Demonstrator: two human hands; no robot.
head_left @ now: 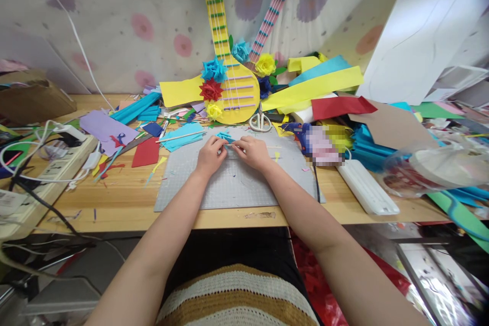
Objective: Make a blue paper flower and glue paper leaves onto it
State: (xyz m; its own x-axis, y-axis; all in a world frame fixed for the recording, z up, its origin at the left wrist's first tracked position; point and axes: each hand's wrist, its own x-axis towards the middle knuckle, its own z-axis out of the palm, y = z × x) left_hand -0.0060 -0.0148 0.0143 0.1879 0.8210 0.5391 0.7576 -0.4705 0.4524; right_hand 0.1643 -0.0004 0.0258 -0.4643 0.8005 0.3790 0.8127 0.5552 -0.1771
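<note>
Leftmost, a socket strip [49, 175] lies on the wooden table, with a lilac paper sheet [109, 131] and a red paper piece [145, 153] to its right. Next, at the upper left edge of the grey cutting mat [183, 188], a pale stick [179, 137] rests across a flat light-blue sheet [193, 132]. Over the mat, the left hand [211, 154] has its fingers curled in, gripping a blue paper piece [224, 136] by its lower edge; this piece is small, bright and looks creased, its upper part poking out above the fingertips. It sits between both hands, in front of the flower-trimmed yellow paper guitar [242, 91]. The right hand [252, 153] pinches a thin stick [274, 147], light in colour, whose far end juts out rightward. Beyond are white-handled scissors [260, 123] and a blue glue gun [300, 132], partly pixelated.
</note>
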